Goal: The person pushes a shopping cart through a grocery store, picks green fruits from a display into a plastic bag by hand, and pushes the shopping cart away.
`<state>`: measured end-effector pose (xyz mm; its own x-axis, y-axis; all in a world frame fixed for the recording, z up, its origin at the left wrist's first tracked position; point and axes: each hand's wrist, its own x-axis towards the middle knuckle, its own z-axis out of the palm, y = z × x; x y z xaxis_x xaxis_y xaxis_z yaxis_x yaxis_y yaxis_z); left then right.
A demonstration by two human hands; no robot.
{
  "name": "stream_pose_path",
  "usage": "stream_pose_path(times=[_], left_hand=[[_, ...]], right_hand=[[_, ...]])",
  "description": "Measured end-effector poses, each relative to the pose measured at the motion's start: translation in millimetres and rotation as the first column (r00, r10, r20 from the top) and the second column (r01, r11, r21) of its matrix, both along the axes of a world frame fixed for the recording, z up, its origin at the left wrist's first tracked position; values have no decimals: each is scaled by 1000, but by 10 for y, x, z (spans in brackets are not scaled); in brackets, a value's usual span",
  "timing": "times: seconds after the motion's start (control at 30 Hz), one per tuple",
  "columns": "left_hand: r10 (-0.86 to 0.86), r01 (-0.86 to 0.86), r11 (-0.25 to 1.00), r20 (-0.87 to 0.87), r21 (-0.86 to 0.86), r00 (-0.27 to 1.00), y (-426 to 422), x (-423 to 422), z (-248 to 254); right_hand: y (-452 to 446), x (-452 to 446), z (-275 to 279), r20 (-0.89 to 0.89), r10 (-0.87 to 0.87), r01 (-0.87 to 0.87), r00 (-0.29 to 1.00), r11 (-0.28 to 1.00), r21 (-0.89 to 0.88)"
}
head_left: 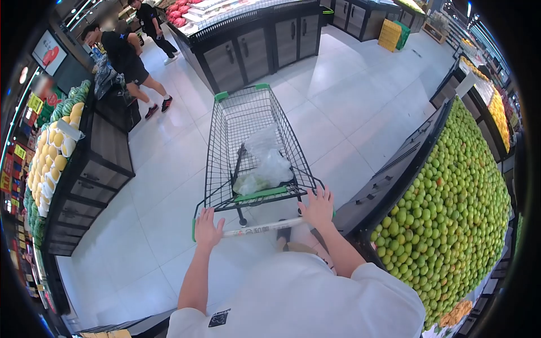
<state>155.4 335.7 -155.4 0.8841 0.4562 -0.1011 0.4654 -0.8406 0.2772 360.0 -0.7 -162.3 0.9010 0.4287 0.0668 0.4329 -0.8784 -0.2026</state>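
Note:
A shopping cart [209,163] with a dark wire basket and green corner pieces stands in front of me. My left hand [208,230] lies on the left end of its pale handle bar [265,227], fingers stretched forward and thumb out to the side. At the right end, my right hand [319,207] rests on the bar with its fingers spread. Neither hand is visibly wrapped round the bar. Inside the basket, near the handle, sits a translucent plastic bag [266,160] with something pale green in it; its contents are unclear.
Close on my right rises a display of green round fruit [445,208]. A stand of yellow fruit [53,152] is at left. Ahead stands a dark cabinet counter [253,53]. Two people, one bending [121,53] and one farther back [149,22], are at upper left. Tiled floor [152,208] surrounds the cart.

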Motion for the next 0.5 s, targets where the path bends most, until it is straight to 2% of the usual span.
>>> stream_pose_path(times=[0.13,0.23,0.3,0.5], left_hand=[[-37,37,999,-2,17,999,180,439,-27],[-101,102,994,-34,31,994,322,780,-56],[-137,139,989,-47,45,989,389,1016,-62],[-222,224,974,-42,33,974,519,1695,-52]], right_hand=[[83,269,7,4,-22,22,1000,1000,2],[107,434,11,-62,-75,73,995,996,-42],[113,534,21,19,-102,102,995,995,20],[105,850,23,35,-182,182,983,983,0]])
